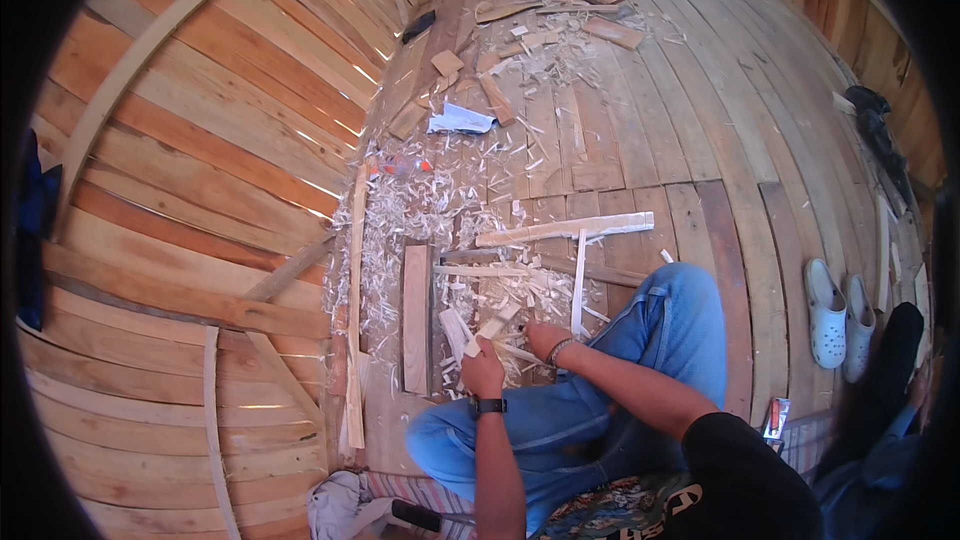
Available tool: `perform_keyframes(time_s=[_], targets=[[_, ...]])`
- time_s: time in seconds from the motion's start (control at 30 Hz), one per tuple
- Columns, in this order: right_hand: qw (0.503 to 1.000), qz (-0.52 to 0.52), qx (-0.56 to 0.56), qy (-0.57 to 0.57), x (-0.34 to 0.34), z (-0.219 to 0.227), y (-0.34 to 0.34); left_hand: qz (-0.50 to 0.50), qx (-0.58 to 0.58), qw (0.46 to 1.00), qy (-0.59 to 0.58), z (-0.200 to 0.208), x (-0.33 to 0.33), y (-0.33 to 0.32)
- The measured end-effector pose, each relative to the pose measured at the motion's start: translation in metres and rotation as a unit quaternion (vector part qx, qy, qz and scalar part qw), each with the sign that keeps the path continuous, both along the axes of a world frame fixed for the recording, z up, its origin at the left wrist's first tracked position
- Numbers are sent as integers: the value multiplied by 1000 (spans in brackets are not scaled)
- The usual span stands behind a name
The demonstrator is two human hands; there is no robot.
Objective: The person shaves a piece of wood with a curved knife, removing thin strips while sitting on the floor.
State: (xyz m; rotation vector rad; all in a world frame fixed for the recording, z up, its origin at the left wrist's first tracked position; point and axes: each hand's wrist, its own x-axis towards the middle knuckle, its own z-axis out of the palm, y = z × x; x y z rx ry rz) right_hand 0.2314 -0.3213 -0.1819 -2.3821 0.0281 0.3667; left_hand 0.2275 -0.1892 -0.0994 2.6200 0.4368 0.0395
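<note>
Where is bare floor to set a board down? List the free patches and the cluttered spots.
Free: the plank floor between the white clogs and the offcut pile, and the boards right of the long pale strip. Crowded: shavings cover the floor along the wall, around the upright plank and before both hands, left hand and right hand.

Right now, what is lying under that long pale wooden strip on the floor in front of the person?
Floor planks and pale shavings lie under the long strip. What it covers directly cannot be seen.
</note>
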Motion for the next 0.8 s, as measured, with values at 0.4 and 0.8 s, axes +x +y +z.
perform_keyframes(time_s=[0.4, 0.8], targets=[[999, 34, -16, 12, 10, -11, -2, -3, -34, 999, -15, 2, 6, 7], [997, 40, -31, 59, 5, -5, -7, 3, -37, 999, -1, 6, 2, 8]])
